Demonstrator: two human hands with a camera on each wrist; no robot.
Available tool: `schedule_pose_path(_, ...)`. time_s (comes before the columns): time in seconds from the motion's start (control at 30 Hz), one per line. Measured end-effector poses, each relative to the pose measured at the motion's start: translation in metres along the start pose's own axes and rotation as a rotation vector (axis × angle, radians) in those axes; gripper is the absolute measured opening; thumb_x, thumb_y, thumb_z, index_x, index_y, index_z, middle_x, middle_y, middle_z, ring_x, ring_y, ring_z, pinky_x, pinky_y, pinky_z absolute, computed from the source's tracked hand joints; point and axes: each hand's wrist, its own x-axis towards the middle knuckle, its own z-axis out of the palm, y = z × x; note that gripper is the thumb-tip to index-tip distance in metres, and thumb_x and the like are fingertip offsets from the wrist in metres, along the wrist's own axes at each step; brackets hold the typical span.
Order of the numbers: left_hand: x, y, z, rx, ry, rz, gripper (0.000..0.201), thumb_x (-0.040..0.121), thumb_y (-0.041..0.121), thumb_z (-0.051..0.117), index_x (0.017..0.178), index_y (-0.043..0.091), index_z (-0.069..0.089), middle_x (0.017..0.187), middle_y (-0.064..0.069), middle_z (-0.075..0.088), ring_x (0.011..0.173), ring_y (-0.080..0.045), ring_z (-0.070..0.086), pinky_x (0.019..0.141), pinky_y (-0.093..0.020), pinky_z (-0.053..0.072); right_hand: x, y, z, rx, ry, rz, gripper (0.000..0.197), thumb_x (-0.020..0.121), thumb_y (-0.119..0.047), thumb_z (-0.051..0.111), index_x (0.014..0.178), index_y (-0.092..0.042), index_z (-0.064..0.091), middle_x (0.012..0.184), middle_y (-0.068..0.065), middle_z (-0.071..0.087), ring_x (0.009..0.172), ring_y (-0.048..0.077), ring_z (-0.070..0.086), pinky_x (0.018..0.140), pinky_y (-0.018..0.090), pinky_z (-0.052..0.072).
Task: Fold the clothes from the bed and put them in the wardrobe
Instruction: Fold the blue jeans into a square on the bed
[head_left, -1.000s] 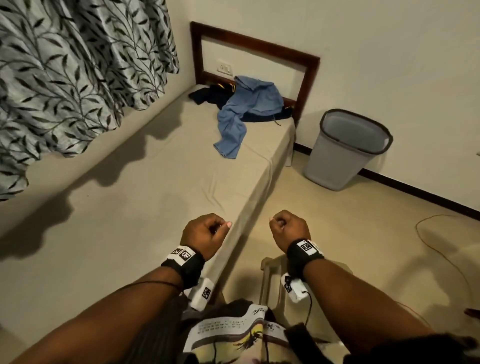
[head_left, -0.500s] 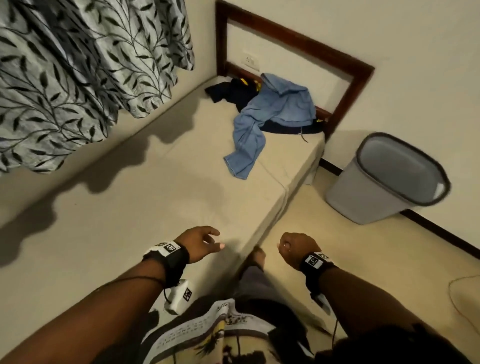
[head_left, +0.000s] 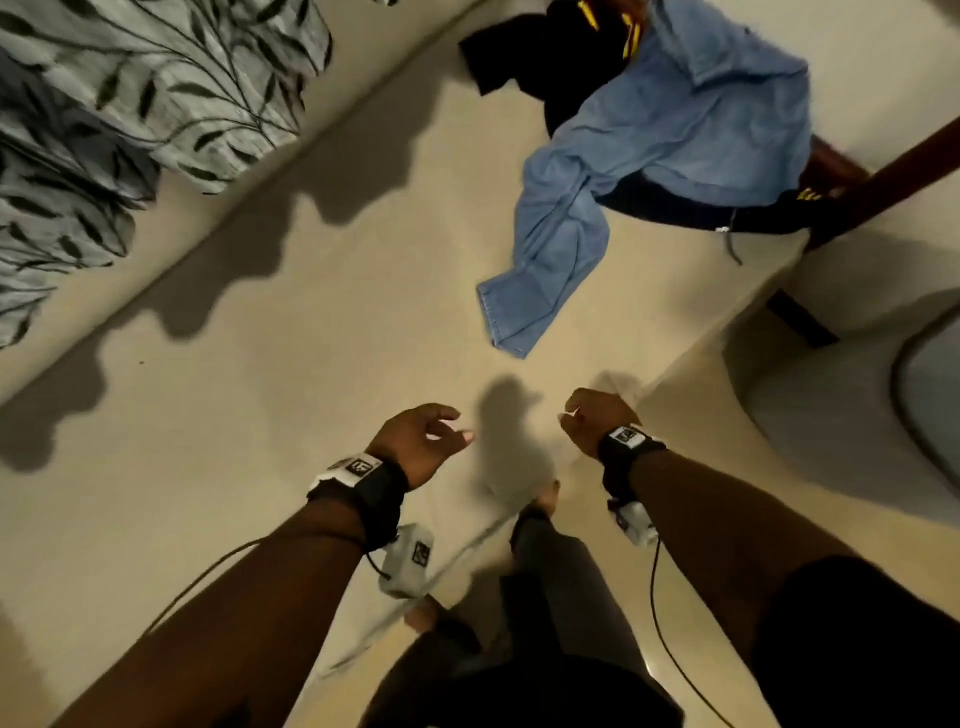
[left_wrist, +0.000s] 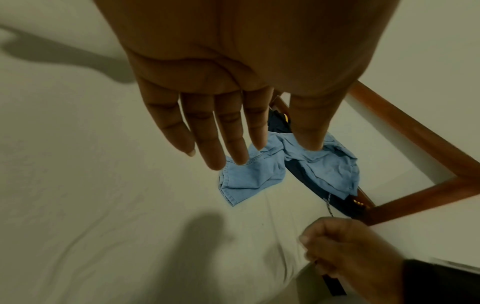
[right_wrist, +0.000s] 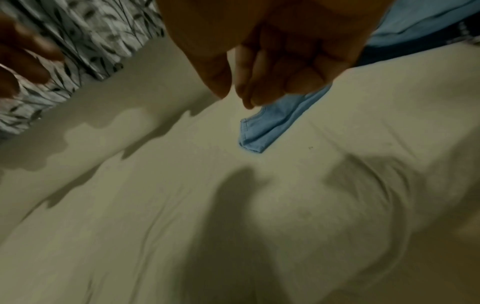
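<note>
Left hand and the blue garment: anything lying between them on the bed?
Nothing: in the head view only bare bed sheet and a hand shadow separate the left hand from the blue garment.

**A dim room with a leaf-print curtain**

We see a grey curtain (head_left: 130, 104) with dark leaves hanging at upper left, its scalloped shadow falling below it. A dark wooden frame (head_left: 893, 171) stands against the pale wall (left_wrist: 428, 51). A grey bin (head_left: 930, 395) sits on the beige floor (head_left: 727, 519).
</note>
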Motion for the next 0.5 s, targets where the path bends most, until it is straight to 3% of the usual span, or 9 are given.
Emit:
schedule_pose_path(0.1,0.03,0.002,0.011,-0.055,-0.008,-0.038,0.033,0.086,0.049,0.076,0.114,0.034,0.067,0.096,0.011,0.073,0.098,-0.006,0.065,0.085,-0.02,0.043,0.061,0.003,-0.002,-0.01,-0.241,0.07,0.052,0.091,-0.047,0.07,0.133,-0.019,0.059,0.145,0.007,0.055,0.132,0.028,0.051,0.109,0.034,0.041)
schedule_pose_path(0.17,0.045,-0.004,0.019,-0.122,-0.025,-0.068,0.034,0.082,0.051,0.079,0.111,0.036,0.068,0.094,0.01,0.073,0.097,-0.005,0.066,0.086,-0.022,0.043,0.102,-0.004,-0.01,-0.05,-0.309,0.085,0.068,0.091,-0.049,0.07,0.146,-0.017,0.049,0.157,0.007,0.041,0.142,0.029,0.041,0.116,0.037,0.034)
schedule_pose_path(0.23,0.052,-0.017,0.025,-0.219,0.016,-0.114,0.045,0.07,0.064,0.082,0.106,0.039,0.07,0.092,0.009,0.073,0.094,-0.007,0.067,0.087,-0.026,0.046,0.141,-0.02,-0.022,-0.023,-0.263,0.055,0.075,0.089,-0.048,0.072,0.151,-0.016,0.044,0.161,0.007,0.035,0.144,0.029,0.039,0.117,0.035,0.033)
schedule_pose_path(0.3,0.061,-0.04,0.03,-0.319,0.117,-0.19,0.07,0.047,0.086,0.077,0.099,0.041,0.072,0.087,0.008,0.075,0.088,-0.014,0.069,0.087,-0.033,0.052,0.183,-0.042,-0.035,0.03,-0.171,0.008,0.085,0.083,-0.048,0.079,0.153,-0.018,0.04,0.164,0.008,0.024,0.147,0.031,0.032,0.119,0.035,0.03)
schedule_pose_path(0.4,0.062,-0.082,0.035,-0.299,0.131,-0.284,0.087,0.035,0.099,0.065,0.099,0.042,0.072,0.087,0.01,0.076,0.084,-0.016,0.069,0.085,-0.035,0.054,0.226,-0.07,-0.058,-0.122,-0.144,-0.042,0.101,0.068,-0.074,0.076,0.153,-0.037,0.038,0.169,0.005,-0.003,0.155,0.034,-0.002,0.126,0.043,0.01)
schedule_pose_path(0.43,0.059,-0.093,0.036,-0.275,0.122,-0.305,0.084,0.038,0.097,0.066,0.1,0.041,0.072,0.087,0.012,0.076,0.084,-0.014,0.07,0.085,-0.033,0.054,0.236,-0.077,-0.063,-0.166,-0.167,-0.04,0.106,0.067,-0.078,0.074,0.155,-0.036,0.034,0.169,0.007,-0.005,0.155,0.034,-0.003,0.126,0.044,0.009)
schedule_pose_path(0.5,0.049,-0.101,0.033,-0.256,0.124,-0.337,0.055,0.056,0.075,0.08,0.099,0.041,0.072,0.087,0.014,0.076,0.089,-0.012,0.072,0.089,-0.032,0.054,0.245,-0.088,-0.07,-0.048,-0.231,-0.011,0.107,0.069,-0.071,0.078,0.155,-0.025,0.034,0.164,0.01,0.024,0.149,0.031,0.027,0.118,0.038,0.03)
